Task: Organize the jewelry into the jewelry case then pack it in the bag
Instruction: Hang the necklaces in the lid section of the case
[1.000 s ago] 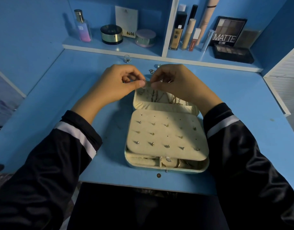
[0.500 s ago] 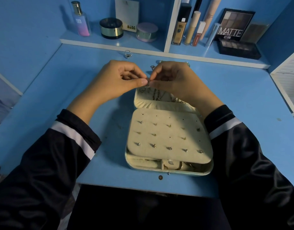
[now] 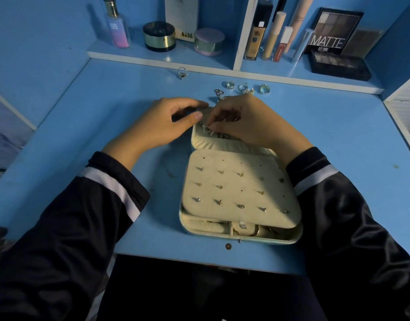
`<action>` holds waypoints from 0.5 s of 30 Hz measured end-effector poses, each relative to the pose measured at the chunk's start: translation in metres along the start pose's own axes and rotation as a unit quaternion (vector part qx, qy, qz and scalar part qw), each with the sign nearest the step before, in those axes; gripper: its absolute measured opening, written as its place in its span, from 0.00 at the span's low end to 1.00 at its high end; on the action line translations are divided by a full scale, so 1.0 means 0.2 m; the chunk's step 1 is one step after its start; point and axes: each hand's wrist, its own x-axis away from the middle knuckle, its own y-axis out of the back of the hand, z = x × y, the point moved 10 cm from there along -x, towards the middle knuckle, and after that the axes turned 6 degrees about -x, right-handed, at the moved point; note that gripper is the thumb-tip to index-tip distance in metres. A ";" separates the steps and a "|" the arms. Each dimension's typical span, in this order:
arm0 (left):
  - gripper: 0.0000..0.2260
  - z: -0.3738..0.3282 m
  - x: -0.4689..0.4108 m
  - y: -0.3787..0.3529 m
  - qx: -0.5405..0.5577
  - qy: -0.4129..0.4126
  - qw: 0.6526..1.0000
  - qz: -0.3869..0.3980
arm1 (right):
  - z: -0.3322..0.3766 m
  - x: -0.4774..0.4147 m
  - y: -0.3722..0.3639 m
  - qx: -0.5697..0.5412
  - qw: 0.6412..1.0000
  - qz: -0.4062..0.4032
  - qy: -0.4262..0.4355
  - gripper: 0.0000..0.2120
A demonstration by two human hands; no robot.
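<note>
A cream jewelry case lies open at the desk's middle. Its earring panel carries several studs. My right hand is over the case's far padded section and pinches a thin silver chain at that section's left end. My left hand hovers just left of it with relaxed, spread fingers and holds nothing. Behind the hands, loose rings and another small chain lie on the desk, and a single ring sits farther left.
The blue desk ends in a low shelf at the back holding a perfume bottle, two round jars, cosmetic tubes and a MATTE palette. A white slatted panel stands at the right.
Both hands pinched the chain together above the case before. Now my left hand has let go and opened, and my right hand has lowered the chain onto the far padded section.
</note>
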 end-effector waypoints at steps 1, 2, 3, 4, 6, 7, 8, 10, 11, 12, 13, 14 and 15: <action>0.15 0.00 0.00 0.00 -0.006 -0.002 1.000 0.001 | 0.01 0.00 -0.01 0.004 1.000 0.009 0.004 0.03; 0.15 0.00 0.01 0.00 -0.012 -0.007 1.000 0.002 | 0.01 0.01 -0.02 0.010 1.000 0.017 0.009 0.03; 0.14 -0.01 0.01 -0.01 -0.018 -0.013 1.000 0.003 | 0.02 0.01 -0.02 0.016 1.000 0.020 0.013 0.03; 0.14 -0.02 0.01 -0.01 -0.023 -0.019 1.000 0.003 | 0.02 0.01 -0.01 0.019 1.000 0.019 0.014 0.04; 0.15 -0.03 0.02 -0.02 -0.030 -0.025 0.999 0.005 | 0.01 0.01 0.01 0.027 1.000 0.009 0.009 0.04; 0.15 -0.03 0.02 -0.02 -0.031 -0.027 0.999 0.005 | 0.01 0.01 0.02 0.033 0.999 0.007 0.007 0.05; 0.15 -0.03 0.03 -0.02 -0.031 -0.027 0.999 0.004 | 0.01 0.02 0.01 0.038 0.999 0.010 0.008 0.05; 0.15 -0.03 0.03 -0.02 -0.028 -0.026 0.999 0.004 | 0.02 0.02 -0.02 0.045 0.998 0.026 0.018 0.06; 0.15 -0.03 0.03 -0.02 -0.027 -0.028 0.999 0.003 | 0.02 0.02 -0.03 0.049 0.998 0.036 0.023 0.07; 0.15 -0.03 0.03 -0.02 -0.026 -0.029 0.999 0.002 | 0.02 0.02 -0.04 0.052 0.997 0.045 0.023 0.08; 0.15 -0.03 0.03 -0.02 -0.025 -0.030 0.999 0.002 | 0.02 0.02 -0.05 0.053 0.997 0.053 0.020 0.08; 0.15 -0.03 0.03 -0.02 -0.025 -0.032 0.999 0.003 | 0.02 0.02 -0.06 0.053 0.997 0.061 0.017 0.08; 0.15 -0.03 0.03 -0.02 -0.026 -0.034 0.999 0.003 | 0.02 0.03 -0.06 0.051 0.996 0.066 0.014 0.08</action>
